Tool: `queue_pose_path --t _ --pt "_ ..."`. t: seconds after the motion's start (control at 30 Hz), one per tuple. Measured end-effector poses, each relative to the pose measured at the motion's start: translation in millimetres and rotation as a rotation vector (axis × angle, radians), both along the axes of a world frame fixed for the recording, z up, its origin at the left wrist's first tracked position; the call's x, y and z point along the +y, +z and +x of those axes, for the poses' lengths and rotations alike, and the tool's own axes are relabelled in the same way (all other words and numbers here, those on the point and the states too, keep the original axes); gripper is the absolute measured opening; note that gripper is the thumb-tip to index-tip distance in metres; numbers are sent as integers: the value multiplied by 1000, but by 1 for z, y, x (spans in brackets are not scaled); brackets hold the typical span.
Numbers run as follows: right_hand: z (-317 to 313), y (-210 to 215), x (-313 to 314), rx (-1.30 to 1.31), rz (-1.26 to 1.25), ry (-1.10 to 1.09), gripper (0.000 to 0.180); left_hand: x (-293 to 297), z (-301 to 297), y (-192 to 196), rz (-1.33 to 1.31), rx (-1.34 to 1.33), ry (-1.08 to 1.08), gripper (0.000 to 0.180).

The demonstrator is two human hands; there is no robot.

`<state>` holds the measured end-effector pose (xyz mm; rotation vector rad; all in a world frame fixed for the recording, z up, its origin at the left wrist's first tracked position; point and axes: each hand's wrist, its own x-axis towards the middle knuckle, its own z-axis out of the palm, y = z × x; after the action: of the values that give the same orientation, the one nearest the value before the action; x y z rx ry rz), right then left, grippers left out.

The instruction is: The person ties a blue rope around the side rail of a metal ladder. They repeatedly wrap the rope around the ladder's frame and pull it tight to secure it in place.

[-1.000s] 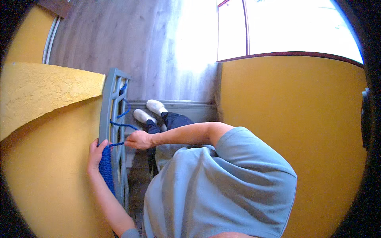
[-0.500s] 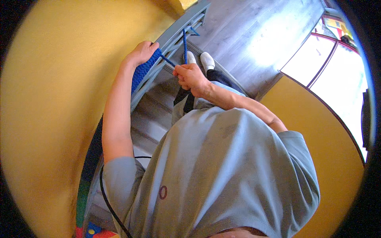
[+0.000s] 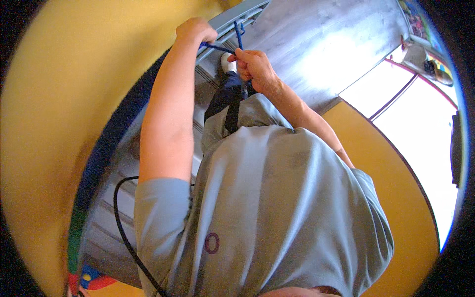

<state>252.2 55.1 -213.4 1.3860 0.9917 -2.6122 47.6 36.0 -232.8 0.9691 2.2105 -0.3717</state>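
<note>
A grey handrail curves along the yellow wall, and a long stretch of it is covered in dark blue wrapping. My left hand is closed over the rail at the upper end of this wrapping, its fingertips mostly hidden. From beneath it a blue cord runs taut to my right hand, which pinches it between thumb and fingers. Another length of blue cord rises from the right hand toward the rail's lower bars.
Stairs descend beside the railing, with a grey floor beyond. A yellow wall borders the left, and a yellow panel stands right. A black cable loops beside my left sleeve. Further down, the rail wrapping turns green.
Both hands have moved up and away from my body, the right one also slightly to the right. The left hand now covers the upper end of the wrapping, and more wrapped rail shows below.
</note>
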Motion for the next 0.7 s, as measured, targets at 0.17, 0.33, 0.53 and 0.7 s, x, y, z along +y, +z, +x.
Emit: queue_pose_path --t 0.17,0.33,0.53,0.7 --pt "6 9 -23 16 148 131 24 -12 -2 6 52 -29 -40 54" --pt "26 31 11 4 291 273 24 -21 8 7 223 -90 -74 76" --pt "50 49 111 62 460 317 30 -52 10 11 419 -107 -291 68" --pt "25 87 169 446 412 244 37 -59 19 2 444 57 -279 47"
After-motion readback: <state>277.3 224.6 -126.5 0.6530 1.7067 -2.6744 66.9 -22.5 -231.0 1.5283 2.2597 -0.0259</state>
